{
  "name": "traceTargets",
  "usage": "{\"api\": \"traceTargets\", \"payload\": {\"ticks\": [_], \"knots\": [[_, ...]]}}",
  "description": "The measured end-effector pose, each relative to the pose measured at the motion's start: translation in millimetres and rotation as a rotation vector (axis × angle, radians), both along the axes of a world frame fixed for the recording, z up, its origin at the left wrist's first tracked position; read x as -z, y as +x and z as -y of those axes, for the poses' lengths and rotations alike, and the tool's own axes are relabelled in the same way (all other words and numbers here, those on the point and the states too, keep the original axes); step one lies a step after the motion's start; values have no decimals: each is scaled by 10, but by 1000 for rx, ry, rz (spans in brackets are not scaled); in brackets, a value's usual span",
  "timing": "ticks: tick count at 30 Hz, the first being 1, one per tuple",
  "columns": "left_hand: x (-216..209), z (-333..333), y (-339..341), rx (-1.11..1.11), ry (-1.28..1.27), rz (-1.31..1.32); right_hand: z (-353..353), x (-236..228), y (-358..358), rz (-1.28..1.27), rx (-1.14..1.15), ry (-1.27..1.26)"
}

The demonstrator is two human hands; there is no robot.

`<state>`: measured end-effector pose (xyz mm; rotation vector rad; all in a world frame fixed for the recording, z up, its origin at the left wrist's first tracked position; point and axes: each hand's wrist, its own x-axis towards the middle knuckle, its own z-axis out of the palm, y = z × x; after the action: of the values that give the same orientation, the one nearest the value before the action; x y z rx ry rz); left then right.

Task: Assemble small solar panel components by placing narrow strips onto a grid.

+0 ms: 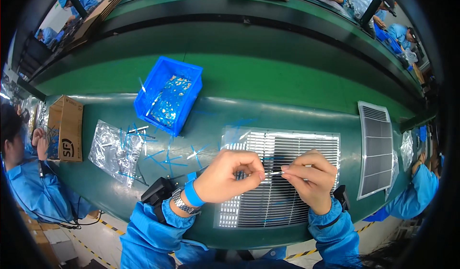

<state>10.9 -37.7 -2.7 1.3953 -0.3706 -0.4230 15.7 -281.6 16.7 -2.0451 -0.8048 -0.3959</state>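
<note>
Between my two hands stretches a thin, narrow whitish strip (273, 173), whose exact kind is too small to make out. My left hand (230, 175), with a blue band and a metal watch at its wrist, pinches one end between thumb and forefinger. The fingertips of my right hand (311, 178) close on the other end. Below both hands lies a clear sheet (273, 210) bearing rows of thin dark and silvery strips. Its middle is partly covered by my hands. Loose thin blue strips (166, 161) are scattered on the table left of my left hand.
A blue bin (192, 101) with small pieces inside stands beyond my left hand. Left of it are a clear plastic bag (112, 149) and a cardboard box (72, 130). Another strip sheet (377, 159) lies at the right. People in blue sit at both sides and across the green table (201, 230).
</note>
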Motion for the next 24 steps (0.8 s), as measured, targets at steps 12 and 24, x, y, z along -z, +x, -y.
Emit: {"api": "traceTargets", "payload": {"ticks": [12,24], "knots": [[-298,-37,17,-70,219,218,-6,-38,-43,50,169,-26],[-384,-962,258,-841,1265,953,-43,40,-95,-44,234,159]]}}
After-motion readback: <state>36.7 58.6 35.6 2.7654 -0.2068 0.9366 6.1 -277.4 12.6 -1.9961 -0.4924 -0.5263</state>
